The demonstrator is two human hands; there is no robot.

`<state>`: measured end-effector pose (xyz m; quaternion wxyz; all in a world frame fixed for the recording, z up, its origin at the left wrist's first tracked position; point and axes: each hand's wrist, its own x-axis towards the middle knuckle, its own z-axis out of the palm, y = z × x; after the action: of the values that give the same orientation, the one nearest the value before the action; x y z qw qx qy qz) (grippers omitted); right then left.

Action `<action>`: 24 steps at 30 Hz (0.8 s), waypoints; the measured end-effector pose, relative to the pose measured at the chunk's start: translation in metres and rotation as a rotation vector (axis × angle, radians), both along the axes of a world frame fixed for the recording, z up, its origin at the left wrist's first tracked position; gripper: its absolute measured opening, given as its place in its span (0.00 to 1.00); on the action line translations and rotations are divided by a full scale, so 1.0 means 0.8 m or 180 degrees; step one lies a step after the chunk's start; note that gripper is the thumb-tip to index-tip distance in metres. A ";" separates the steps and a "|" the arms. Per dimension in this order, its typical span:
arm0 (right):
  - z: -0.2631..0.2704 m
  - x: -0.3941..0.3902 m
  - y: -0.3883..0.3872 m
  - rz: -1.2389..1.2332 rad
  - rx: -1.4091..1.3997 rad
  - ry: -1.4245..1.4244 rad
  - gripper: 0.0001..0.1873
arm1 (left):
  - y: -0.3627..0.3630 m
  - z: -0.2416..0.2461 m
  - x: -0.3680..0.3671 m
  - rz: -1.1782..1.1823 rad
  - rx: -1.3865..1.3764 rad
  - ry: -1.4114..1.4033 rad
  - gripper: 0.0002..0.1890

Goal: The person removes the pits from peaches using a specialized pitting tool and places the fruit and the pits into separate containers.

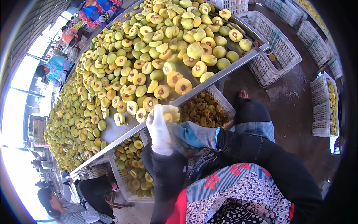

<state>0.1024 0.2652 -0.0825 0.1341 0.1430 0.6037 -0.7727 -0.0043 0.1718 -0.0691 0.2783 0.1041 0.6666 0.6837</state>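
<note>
Just over the metal table's raised edge (pixel 202 84), my left hand (pixel 162 130) in a white glove is closed around a yellow-green fruit half (pixel 168 117). My right hand (pixel 193 134), in a blue-coated grey glove, is beside the left palm; its fingers are curled and blurred, and whether it holds a tool cannot be told. A large heap of halved fruit (pixel 148 44), many halves showing a brown pit or hollow, covers much of the table beyond my hands.
Below the edge stand a crate of brownish pieces (pixel 204 110) and a crate of hollowed halves (pixel 134 168). White plastic crates (pixel 275 44) stand on the wet floor at right, one holding fruit (pixel 324 106). Co-workers sit at lower left (pixel 81 207) and along the far side (pixel 56 70).
</note>
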 end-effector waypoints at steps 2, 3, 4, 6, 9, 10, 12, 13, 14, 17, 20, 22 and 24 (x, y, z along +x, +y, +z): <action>-0.005 -0.001 0.001 -0.0050 0.0486 0.0233 0.31 | -0.001 -0.004 0.000 -0.0084 -0.0011 -0.0010 0.21; -0.004 -0.001 0.005 -0.0043 0.0486 0.0233 0.31 | -0.002 -0.006 -0.001 -0.0178 -0.0017 -0.0023 0.21; -0.003 -0.001 0.010 0.0227 -0.0314 0.0014 0.31 | -0.006 -0.011 -0.004 -0.0170 -0.0017 -0.0022 0.21; -0.022 -0.005 0.011 0.0481 -0.1113 -0.0207 0.30 | -0.013 -0.019 -0.010 -0.0556 0.0751 -0.0274 0.19; -0.052 -0.020 0.002 0.2535 -0.5103 -0.0612 0.29 | -0.002 0.014 0.014 -0.0035 0.1217 -0.0779 0.19; -0.044 -0.013 0.002 0.1936 -0.4475 -0.0442 0.29 | -0.002 0.018 0.015 0.0159 0.1680 -0.1100 0.19; -0.013 -0.005 -0.004 0.1403 -0.3823 -0.0288 0.28 | -0.018 0.005 0.003 0.0213 0.1517 -0.0903 0.15; -0.004 0.000 -0.012 0.1185 -0.3371 -0.0041 0.29 | -0.033 0.002 -0.011 0.0096 0.1825 -0.0865 0.14; 0.002 0.005 -0.019 0.0938 -0.2909 0.0203 0.30 | -0.040 0.001 -0.019 -0.0049 0.2137 -0.0842 0.12; -0.024 0.009 -0.029 0.0695 -0.2923 0.0144 0.30 | -0.069 0.013 -0.036 0.0826 0.2500 -0.1154 0.10; -0.024 0.005 -0.023 0.0739 -0.3292 0.0044 0.30 | -0.142 0.021 -0.053 0.1257 0.1941 -0.0155 0.11; -0.022 0.004 -0.020 0.0133 -0.3268 -0.0407 0.31 | -0.193 0.007 -0.077 0.2690 0.0258 0.1201 0.18; -0.009 0.001 -0.022 0.0022 -0.3145 -0.0622 0.31 | -0.276 -0.028 -0.126 0.2913 -0.1413 0.2043 0.27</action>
<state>0.1033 0.2478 -0.0896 0.2442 0.1320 0.1509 -0.9488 -0.1052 -0.0489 -0.0912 -0.2444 -0.0528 0.8213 0.5129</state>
